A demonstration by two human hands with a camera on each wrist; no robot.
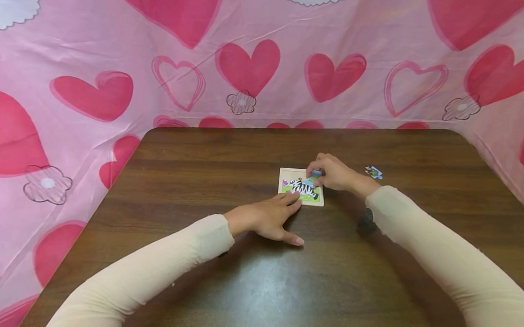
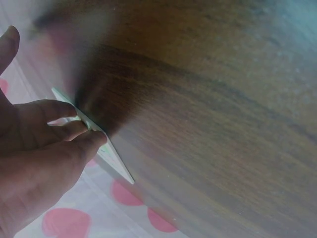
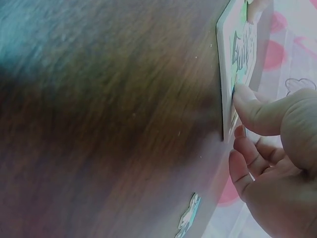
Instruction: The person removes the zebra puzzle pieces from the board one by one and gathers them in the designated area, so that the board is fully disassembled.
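Note:
A small square zebra puzzle [image 1: 304, 188] with a pale frame lies on the table. My left hand [image 1: 273, 216] rests its fingertips on the puzzle's lower edge, the thumb spread out over the table. At the upper right corner, my right hand [image 1: 333, 173] pinches a blue puzzle piece [image 1: 316, 173] between thumb and curled fingers. Much of that piece is hidden by the fingers. In the right wrist view, the right thumb [image 3: 250, 106] is at the puzzle's face. A loose puzzle piece [image 1: 374, 172] lies to the right of the right hand.
The dark wooden table [image 1: 208, 160] reaches back to a pink cloth [image 1: 292, 30] printed with hearts, which also hangs along the left and right sides. A dark round object [image 1: 366, 221] shows beneath the right sleeve cuff.

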